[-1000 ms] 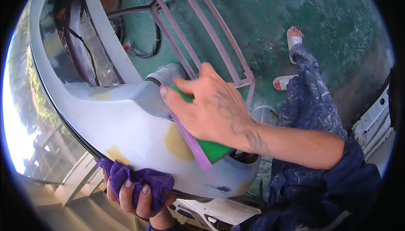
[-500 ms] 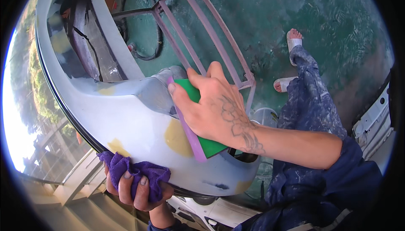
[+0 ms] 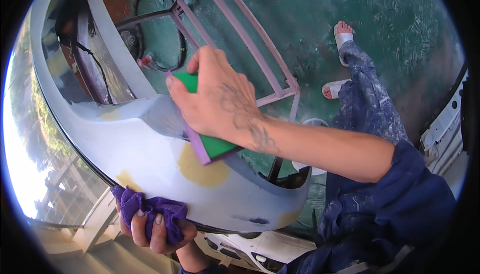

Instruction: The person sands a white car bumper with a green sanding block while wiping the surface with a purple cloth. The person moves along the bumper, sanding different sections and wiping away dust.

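My right hand (image 3: 215, 99) grips a green and purple sanding block (image 3: 218, 146), with its purple face against a curved car bumper (image 3: 135, 144). The bumper is white and grey with yellowish filler patches, one of them (image 3: 202, 166) just below the block. At the bumper's lower left edge, my left hand (image 3: 155, 230) is closed round a crumpled purple cloth (image 3: 150, 210). Its fingers show in front of the cloth, and the thumb is hidden.
A pinkish metal frame stand (image 3: 250, 39) stands beyond the bumper on the green floor (image 3: 310, 4). A black hose (image 3: 182, 49) lies coiled near it. A white bucket (image 3: 315, 122) is partly behind my right forearm. A white car (image 3: 260, 249) shows below the bumper.
The sanding block and my right hand have moved left and up along the bumper, uncovering more of the yellowish patch. My left hand keeps its hold on the cloth; the view has shifted slightly.
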The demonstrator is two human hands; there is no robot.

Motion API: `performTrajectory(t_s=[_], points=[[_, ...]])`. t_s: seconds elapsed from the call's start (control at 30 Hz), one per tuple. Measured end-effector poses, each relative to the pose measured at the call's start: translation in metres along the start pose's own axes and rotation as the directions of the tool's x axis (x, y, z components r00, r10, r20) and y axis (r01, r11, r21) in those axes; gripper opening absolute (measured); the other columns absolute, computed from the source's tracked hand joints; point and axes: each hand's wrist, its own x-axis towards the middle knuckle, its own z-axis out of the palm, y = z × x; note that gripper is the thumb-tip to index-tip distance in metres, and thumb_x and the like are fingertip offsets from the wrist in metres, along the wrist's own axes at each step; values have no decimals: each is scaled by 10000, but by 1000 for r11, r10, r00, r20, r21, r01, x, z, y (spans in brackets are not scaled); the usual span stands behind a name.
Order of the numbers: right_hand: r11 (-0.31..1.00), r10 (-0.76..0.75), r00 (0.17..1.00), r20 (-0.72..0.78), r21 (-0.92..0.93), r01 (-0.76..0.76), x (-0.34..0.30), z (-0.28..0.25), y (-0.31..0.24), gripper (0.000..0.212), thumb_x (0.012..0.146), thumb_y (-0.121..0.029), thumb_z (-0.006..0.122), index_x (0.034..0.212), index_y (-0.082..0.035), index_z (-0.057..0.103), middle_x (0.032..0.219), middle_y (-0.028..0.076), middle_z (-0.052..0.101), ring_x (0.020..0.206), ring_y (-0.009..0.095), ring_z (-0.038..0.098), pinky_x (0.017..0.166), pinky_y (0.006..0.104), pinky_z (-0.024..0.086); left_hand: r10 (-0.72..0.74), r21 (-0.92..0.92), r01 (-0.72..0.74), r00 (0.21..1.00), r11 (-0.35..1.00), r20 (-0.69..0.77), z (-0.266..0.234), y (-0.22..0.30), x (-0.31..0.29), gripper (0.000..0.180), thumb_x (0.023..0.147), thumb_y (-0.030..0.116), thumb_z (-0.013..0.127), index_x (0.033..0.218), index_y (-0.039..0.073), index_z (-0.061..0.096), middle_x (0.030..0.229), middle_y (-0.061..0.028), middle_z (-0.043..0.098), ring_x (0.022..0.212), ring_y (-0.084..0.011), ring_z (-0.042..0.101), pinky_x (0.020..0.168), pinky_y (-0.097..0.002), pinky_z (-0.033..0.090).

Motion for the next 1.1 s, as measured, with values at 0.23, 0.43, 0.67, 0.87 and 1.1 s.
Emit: performTrajectory(t_s=[0.23,0.43,0.67,0.87,1.1], points=[[930,-344,938,-50,123,347,-98,-28,80,411,970,-270,822,1201,-56,558,1070,141,561,857,381,694,734,493,581,106,-102,-112,993,988,-60,11,-13,-13,331,897,234,632,1194,92,599,1279,-177,594,1205,-522,602,980,-705,535],[836,-479,872,-103,249,489,-54,-10,67,387,945,-267,845,1150,-63,588,1072,167,550,858,396,665,693,471,554,77,-49,-80,995,996,-57,10,-17,-14,307,950,285,629,1188,97,582,1259,-157,593,1193,-511,620,991,-732,539],[785,-562,821,-101,247,568,-15,-5,32,360,928,-256,855,1121,-72,613,1019,155,506,766,317,631,646,481,547,18,87,-14,999,996,-39,13,-3,-1,491,1068,732,537,1145,247,531,1176,-21,544,1147,-409,591,991,-671,521],[740,-666,742,-77,55,670,-99,-30,58,397,878,-267,905,1141,-66,685,1155,254,607,854,389,735,668,455,609,121,-22,-121,993,992,-6,13,-4,-4,546,1071,695,593,1133,153,583,1178,-77,587,1114,-427,619,934,-661,550],[746,-663,748,-3,-76,661,-69,-25,19,402,885,-250,899,1150,-60,665,1092,209,566,804,362,672,616,448,562,37,-21,-35,990,999,133,1,2,11,551,1037,694,665,1103,155,570,1146,-95,614,1060,-439,633,906,-694,554]])
